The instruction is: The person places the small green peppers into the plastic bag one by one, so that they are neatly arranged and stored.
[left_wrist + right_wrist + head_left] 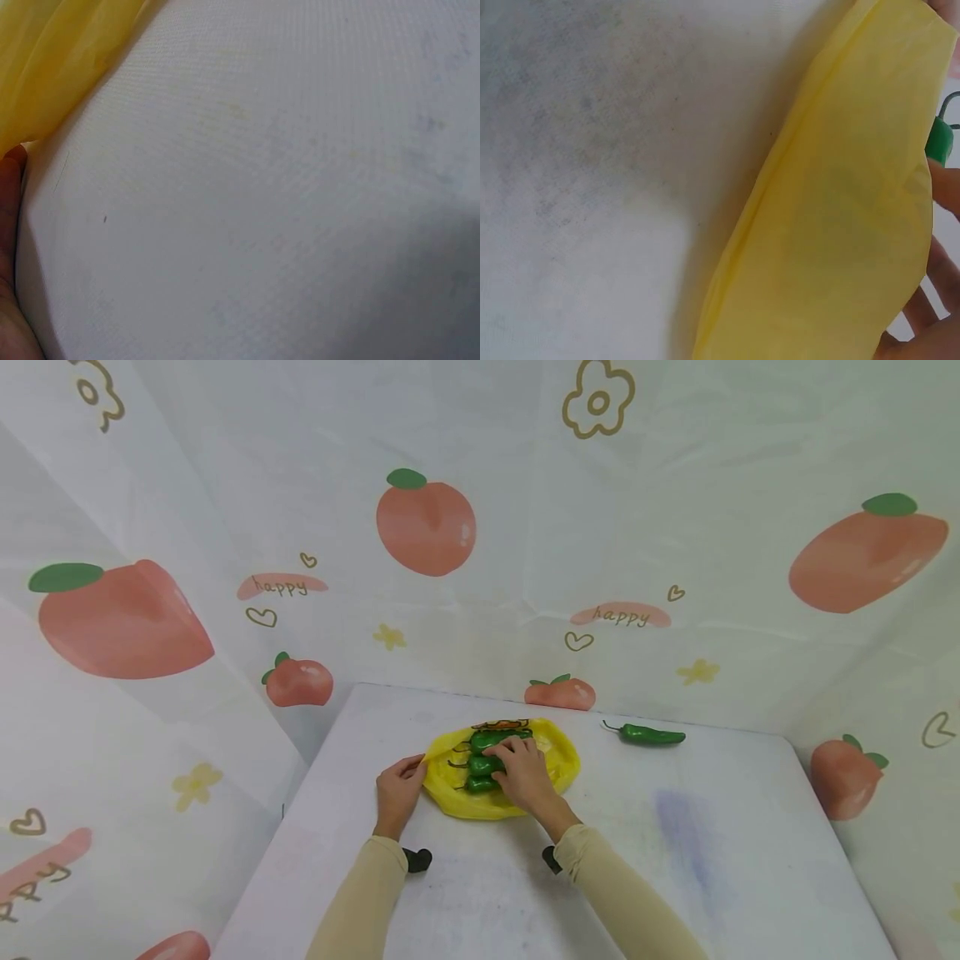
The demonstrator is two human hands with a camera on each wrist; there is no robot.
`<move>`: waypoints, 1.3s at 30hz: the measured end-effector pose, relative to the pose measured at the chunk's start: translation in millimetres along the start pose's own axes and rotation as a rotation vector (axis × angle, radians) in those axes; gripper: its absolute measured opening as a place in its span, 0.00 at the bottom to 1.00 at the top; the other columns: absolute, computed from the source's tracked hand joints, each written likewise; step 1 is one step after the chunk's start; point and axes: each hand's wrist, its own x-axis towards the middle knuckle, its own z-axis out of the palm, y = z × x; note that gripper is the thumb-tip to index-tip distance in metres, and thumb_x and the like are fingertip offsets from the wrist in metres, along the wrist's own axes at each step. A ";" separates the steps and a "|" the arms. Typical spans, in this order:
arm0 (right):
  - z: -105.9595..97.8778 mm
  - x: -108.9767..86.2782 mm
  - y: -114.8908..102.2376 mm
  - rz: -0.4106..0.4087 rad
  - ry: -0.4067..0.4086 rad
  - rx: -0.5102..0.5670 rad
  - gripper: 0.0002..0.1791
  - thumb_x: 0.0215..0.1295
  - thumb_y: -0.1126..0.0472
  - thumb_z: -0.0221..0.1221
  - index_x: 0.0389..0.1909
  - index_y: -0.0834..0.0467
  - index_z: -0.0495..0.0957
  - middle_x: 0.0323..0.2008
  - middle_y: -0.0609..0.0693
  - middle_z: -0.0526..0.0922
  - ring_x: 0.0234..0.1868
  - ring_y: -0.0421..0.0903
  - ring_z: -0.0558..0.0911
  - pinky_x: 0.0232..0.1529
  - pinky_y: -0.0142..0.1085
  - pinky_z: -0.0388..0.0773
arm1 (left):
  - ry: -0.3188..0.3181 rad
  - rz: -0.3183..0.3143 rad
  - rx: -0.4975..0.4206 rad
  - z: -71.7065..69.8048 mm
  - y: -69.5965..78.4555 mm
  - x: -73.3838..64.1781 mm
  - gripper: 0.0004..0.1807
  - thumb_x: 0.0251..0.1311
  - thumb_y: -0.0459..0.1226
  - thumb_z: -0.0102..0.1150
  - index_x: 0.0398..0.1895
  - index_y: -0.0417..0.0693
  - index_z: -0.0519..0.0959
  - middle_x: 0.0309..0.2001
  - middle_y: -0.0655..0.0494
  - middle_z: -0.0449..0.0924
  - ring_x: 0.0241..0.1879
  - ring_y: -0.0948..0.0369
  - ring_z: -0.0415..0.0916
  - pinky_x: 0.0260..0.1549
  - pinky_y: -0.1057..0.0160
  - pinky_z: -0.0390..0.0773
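A yellow plastic bag point(472, 810) lies spread open on the white table, with several green peppers point(482, 766) side by side in it, stems to the left. At the bag's left edge my left hand point(399, 789) pinches the plastic between thumb and fingers. My right hand point(525, 774) reaches over the bag's near rim and grips the middle pepper, its thumb and index finger on either side. In the right wrist view, the bag's yellow wall point(832, 217) covers most of the peppers; part of one green pepper point(939, 142) shows beside the fingers point(949, 187).
Another green pepper point(651, 736) lies alone on the table point(615, 827), right of the bag near the back edge. White sheets point(517, 635) printed with fruit and flowers stand behind the table and along both sides.
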 end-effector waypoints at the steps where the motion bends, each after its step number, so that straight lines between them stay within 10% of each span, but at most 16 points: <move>1: -0.1 -0.2 0.2 0.001 -0.001 -0.006 0.19 0.63 0.60 0.69 0.56 0.47 0.82 0.56 0.55 0.78 0.57 0.60 0.73 0.56 0.57 0.75 | -0.002 -0.002 -0.001 -0.4 0.2 0.0 0.14 0.66 0.43 0.64 0.50 0.49 0.88 0.48 0.48 0.89 0.48 0.56 0.88 0.45 0.69 0.86; 16: -14.3 -0.5 -3.2 -0.053 0.056 -0.079 0.30 0.67 0.45 0.65 0.68 0.46 0.74 0.70 0.58 0.71 0.70 0.65 0.68 0.69 0.63 0.68 | 0.014 0.008 0.022 2.2 -3.9 -0.3 0.15 0.66 0.44 0.65 0.51 0.49 0.88 0.46 0.48 0.90 0.46 0.57 0.88 0.42 0.71 0.86; 39: -32.9 -19.5 25.9 0.008 -0.079 -0.210 0.52 0.63 0.26 0.55 0.82 0.47 0.52 0.83 0.61 0.44 0.81 0.71 0.45 0.72 0.78 0.45 | 0.010 0.004 0.040 0.8 0.0 0.0 0.15 0.66 0.44 0.64 0.51 0.49 0.88 0.46 0.49 0.90 0.45 0.57 0.87 0.44 0.68 0.87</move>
